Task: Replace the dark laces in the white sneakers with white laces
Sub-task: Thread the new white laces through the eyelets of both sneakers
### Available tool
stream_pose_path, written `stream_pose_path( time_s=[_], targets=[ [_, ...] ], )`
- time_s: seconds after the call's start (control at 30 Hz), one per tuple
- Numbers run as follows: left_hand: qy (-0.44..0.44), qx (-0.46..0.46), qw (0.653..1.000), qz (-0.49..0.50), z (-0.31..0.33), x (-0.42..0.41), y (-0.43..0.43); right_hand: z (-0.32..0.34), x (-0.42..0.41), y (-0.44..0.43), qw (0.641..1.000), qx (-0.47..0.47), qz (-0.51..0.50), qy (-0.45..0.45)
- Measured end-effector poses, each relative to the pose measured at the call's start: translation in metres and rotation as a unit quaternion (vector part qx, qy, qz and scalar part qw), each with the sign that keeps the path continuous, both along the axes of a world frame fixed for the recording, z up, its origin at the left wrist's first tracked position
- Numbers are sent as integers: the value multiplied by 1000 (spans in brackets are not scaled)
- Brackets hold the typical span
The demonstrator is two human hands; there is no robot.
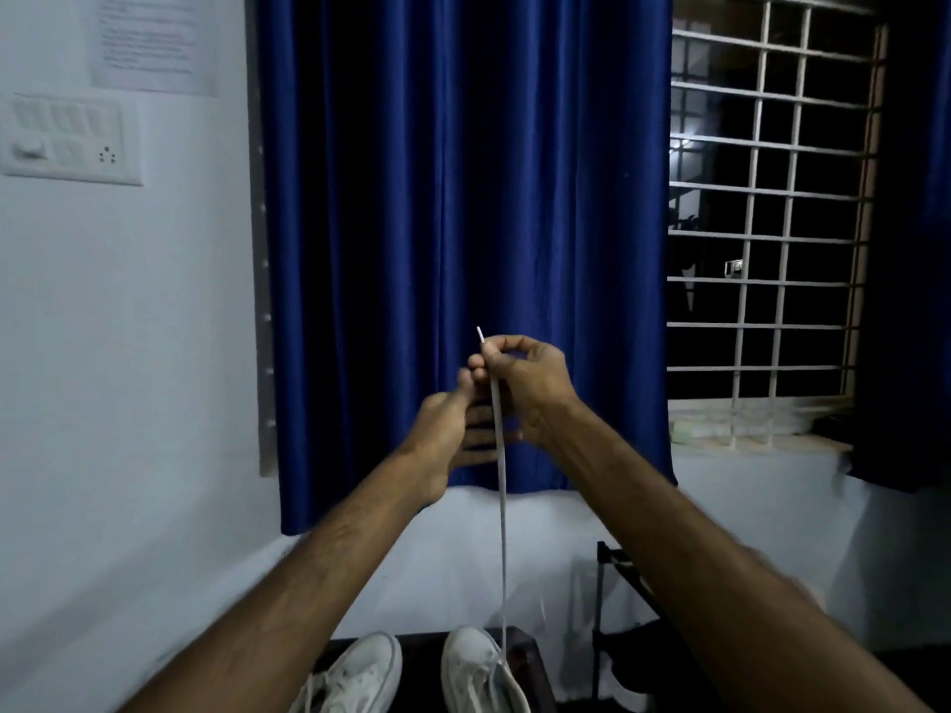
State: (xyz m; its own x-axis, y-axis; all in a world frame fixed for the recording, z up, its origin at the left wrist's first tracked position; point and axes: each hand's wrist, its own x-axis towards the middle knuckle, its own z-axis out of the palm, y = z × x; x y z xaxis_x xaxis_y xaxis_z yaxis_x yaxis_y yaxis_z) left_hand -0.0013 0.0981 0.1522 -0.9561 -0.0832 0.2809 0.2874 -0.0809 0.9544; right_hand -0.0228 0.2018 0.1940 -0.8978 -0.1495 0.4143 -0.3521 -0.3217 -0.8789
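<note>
Pale wall to the left, with a switch panel and a printed sheet taped above it. Blue curtain hangs across the middle; a window with a white grille stands uncovered to its right, dark beyond.

Both bare arms reach forward and up, hands meeting in front of the curtain.

Right hand — fingers pinched on a white lace just below its tip. The stiff end pokes up above the fingertips, tilted slightly left. From the pinch the lace runs straight down, taut, between the two forearms.

Left hand sits just beside and a little lower than the right, fingers spread toward the lace and partly blurred. Its thumb comes up close to the right fingertips. Cannot tell whether it grips the lace or only touches it.

Two white sneakers lie at the bottom edge, toes pointing away, on a dark counter. The lace drops to the right-hand sneaker and enters near its eyelets — well below both hands. The left-hand sneaker shows pale lacing too, details soft.

A dark metal rack stands against the wall to the right of the sneakers.
</note>
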Motion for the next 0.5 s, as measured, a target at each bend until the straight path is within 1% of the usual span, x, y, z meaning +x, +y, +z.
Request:
stream_pose_path(
  time_s=[0.03,0.13,0.23,0.33,0.4,0.5],
  targets=[
    [0,-10,1000,-12,-7,0,1,-2,-2,0,1000,-3,-5,-9],
    [29,-16,999,4,-19,-4,1,-9,-7,2,999,9,-33,-6],
    [55,-73,996,4,-31,-6,-1,-25,-12,4,998,44,-38,-5],
    [72,-152,986,10,-44,-8,-4,-50,-15,9,999,45,-23,-12],
    [75,-220,973,8,-60,-10,-8,-77,-17,15,998,51,-28,-30],
    [63,-290,955,-10,-102,-15,-11,-144,-17,33,993,53,-45,-94]
  ],
)
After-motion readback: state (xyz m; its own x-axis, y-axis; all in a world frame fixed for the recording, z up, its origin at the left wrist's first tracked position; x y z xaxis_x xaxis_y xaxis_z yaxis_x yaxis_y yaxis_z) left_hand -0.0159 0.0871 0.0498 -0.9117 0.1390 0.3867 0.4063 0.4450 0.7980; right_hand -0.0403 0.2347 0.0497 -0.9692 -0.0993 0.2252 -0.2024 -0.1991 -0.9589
